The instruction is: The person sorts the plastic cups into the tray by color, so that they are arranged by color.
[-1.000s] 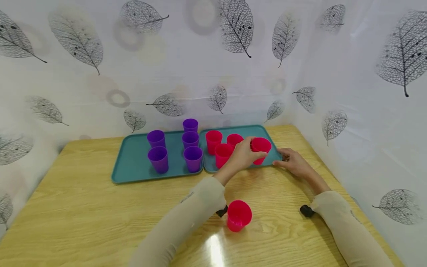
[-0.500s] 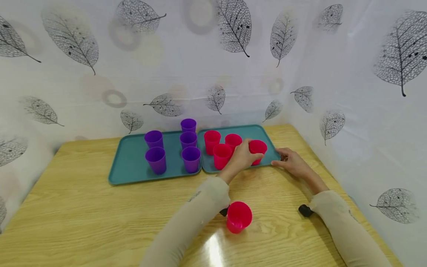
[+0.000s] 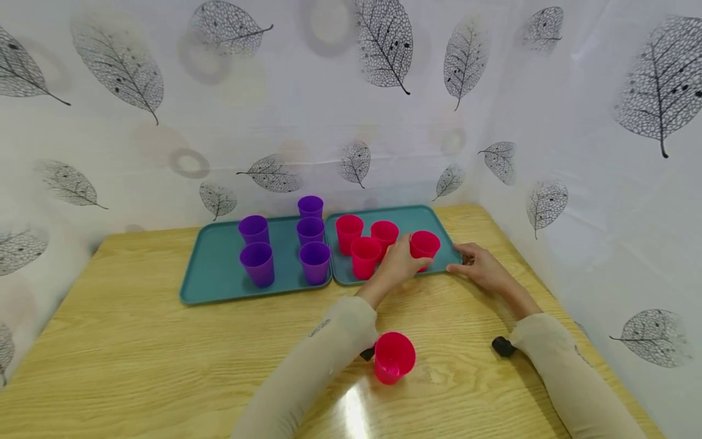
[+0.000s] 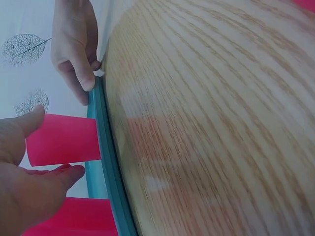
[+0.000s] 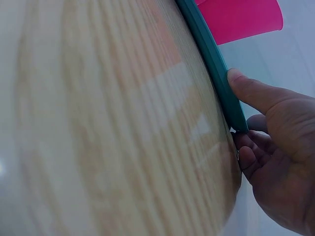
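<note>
In the head view, a pink cup (image 3: pixel 426 242) stands upright on the right teal tray (image 3: pixel 414 212). My left hand (image 3: pixel 399 262) is at its left side, thumb and fingers spread loosely about it. The left wrist view shows a gap between these fingers (image 4: pixel 71 174) and the wall of the cup (image 4: pixel 64 140). My right hand (image 3: pixel 482 268) pinches the tray's near right corner, the thumb (image 5: pixel 238 78) on the rim and the other fingers curled beneath. Several more pink cups (image 3: pixel 365 258) stand on the same tray, left of my left hand.
A second teal tray (image 3: pixel 205 268) adjoins on the left and bears several purple cups (image 3: pixel 258 263). One pink cup (image 3: pixel 393 358) stands on the wooden table (image 3: pixel 164 366) beside my left forearm. Leaf-patterned sheeting (image 3: pixel 329 110) rises behind the trays and at the right.
The cup at my left hand has come down slightly onto the tray. My left fingers have loosened and slipped lower and left of it. My right hand stays at the tray's corner.
</note>
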A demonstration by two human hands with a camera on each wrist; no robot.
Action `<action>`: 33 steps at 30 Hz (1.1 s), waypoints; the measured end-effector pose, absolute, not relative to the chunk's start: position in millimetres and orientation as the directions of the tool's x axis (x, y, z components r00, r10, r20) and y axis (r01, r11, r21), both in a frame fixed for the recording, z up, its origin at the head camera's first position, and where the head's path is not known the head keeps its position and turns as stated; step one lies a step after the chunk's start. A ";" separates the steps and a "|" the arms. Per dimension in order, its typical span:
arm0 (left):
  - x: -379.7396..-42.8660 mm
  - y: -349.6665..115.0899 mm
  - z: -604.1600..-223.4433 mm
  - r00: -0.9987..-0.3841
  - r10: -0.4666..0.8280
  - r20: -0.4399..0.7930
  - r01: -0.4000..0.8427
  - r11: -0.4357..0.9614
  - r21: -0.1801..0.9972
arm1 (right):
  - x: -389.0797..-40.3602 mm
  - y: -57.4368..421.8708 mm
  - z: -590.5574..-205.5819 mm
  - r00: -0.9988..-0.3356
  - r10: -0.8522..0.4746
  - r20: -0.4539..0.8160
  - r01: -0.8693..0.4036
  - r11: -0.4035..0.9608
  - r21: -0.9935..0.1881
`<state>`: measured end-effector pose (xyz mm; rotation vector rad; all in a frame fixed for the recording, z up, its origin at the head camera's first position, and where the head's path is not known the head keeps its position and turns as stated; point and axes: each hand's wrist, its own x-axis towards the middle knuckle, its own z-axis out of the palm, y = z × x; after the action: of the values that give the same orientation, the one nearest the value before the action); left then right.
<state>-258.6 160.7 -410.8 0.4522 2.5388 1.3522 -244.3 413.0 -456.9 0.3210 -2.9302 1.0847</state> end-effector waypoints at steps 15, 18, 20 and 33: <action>-244.0 144.5 -419.0 -0.905 0.424 -0.038 0.204 0.511 0.835 | -241.4 413.7 -457.9 -0.980 -0.185 0.074 -0.189 0.750 -0.633; -240.6 139.6 -422.2 -0.901 0.432 -0.034 0.215 0.513 0.831 | -240.8 413.3 -457.6 -0.980 -0.184 0.074 -0.189 0.750 -0.634; -237.9 136.0 -423.3 -0.897 0.441 -0.025 0.227 0.509 0.831 | -240.5 413.2 -457.5 -0.981 -0.181 0.072 -0.185 0.746 -0.640; -211.3 92.7 -407.0 -0.836 0.539 0.105 0.309 0.304 0.901 | -242.0 408.5 -457.1 -0.978 -0.177 0.109 -0.205 0.735 -0.647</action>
<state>-211.3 92.7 -407.0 0.7793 2.3519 1.5500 -242.0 408.5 -457.1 0.3177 -2.8886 1.0840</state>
